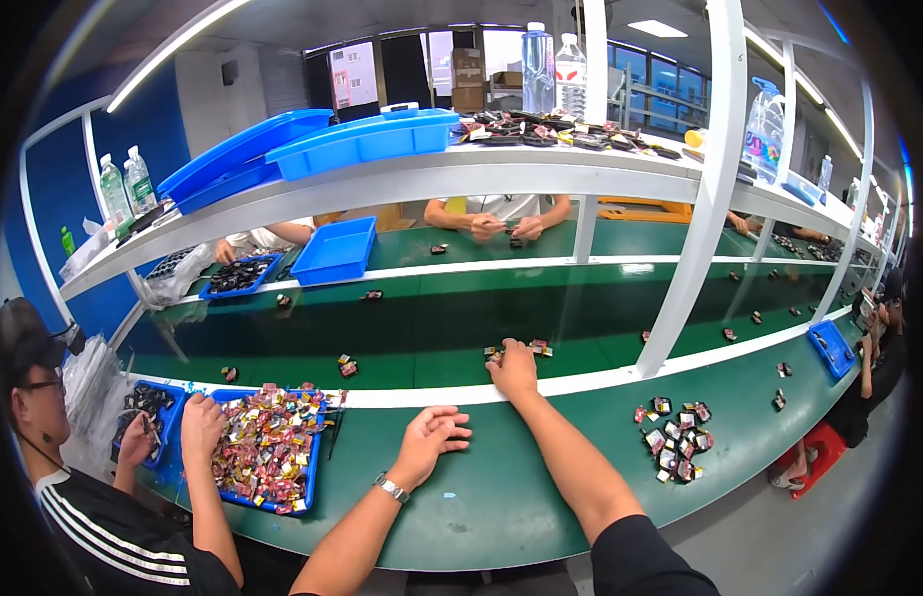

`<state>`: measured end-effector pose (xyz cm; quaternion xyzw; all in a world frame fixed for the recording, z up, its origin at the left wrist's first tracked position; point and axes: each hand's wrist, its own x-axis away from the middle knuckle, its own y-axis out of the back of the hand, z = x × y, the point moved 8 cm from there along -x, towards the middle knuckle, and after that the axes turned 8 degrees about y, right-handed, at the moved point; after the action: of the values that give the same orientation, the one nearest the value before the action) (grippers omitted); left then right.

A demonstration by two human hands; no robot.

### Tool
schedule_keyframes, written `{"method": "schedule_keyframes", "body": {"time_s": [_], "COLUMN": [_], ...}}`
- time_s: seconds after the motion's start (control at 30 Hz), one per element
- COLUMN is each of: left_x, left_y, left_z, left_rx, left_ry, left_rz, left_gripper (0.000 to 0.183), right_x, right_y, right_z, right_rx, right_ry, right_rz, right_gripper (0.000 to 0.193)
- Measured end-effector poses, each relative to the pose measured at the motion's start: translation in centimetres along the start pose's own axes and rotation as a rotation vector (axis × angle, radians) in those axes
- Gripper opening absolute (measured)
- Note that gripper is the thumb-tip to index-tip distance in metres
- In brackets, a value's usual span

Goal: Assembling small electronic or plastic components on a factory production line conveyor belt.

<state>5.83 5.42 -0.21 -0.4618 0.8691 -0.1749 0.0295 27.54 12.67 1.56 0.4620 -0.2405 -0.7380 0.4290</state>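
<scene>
My right hand (513, 369) reaches over the white rail to the green belt (432, 363), its fingers bent down at a small cluster of electronic parts (543, 349). Whatever lies between those fingertips is hidden. Lower and to the left, my left hand (429, 447) hovers above the green table (541, 497), palm turned inward, fingers loosely extended and nothing in them. A watch (390, 486) circles that wrist. To the right of my right forearm, a loose group of small black, red and yellow parts (675, 442) lies on the table.
At left, a blue tray (309, 487) is heaped with similar parts; a co-worker (114, 517) sits beside it. White uprights (670, 308) and a shelf (541, 169) stand ahead. Across the belt are another person's hands (501, 227). A blue bin (831, 348) sits far right.
</scene>
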Motion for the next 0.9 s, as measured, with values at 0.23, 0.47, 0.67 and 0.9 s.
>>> {"method": "schedule_keyframes", "body": {"time_s": [0.23, 0.47, 0.67, 0.9], "left_x": [0.5, 0.6, 1.1, 1.3], "left_y": [0.9, -0.5, -1.1, -1.4], "left_z": [-0.5, 0.1, 0.0, 0.0], "left_rx": [0.044, -0.114, 0.003, -0.003], "left_ry": [0.130, 0.198, 0.176, 0.160], "left_rz": [0.040, 0.224, 0.161, 0.157], "left_gripper": [0.036, 0.039, 0.045, 0.044], "right_x": [8.0, 10.3, 11.3, 11.5], "right_y": [6.8, 7.5, 9.0, 8.9], "right_z": [9.4, 11.1, 12.0, 12.7], "right_rx": [-0.562, -0.501, -0.351, -0.228], "right_ry": [0.436, 0.451, 0.649, 0.720], "right_rz": [0.439, 0.483, 0.240, 0.174], "right_gripper": [0.068, 0.059, 0.045, 0.019]}}
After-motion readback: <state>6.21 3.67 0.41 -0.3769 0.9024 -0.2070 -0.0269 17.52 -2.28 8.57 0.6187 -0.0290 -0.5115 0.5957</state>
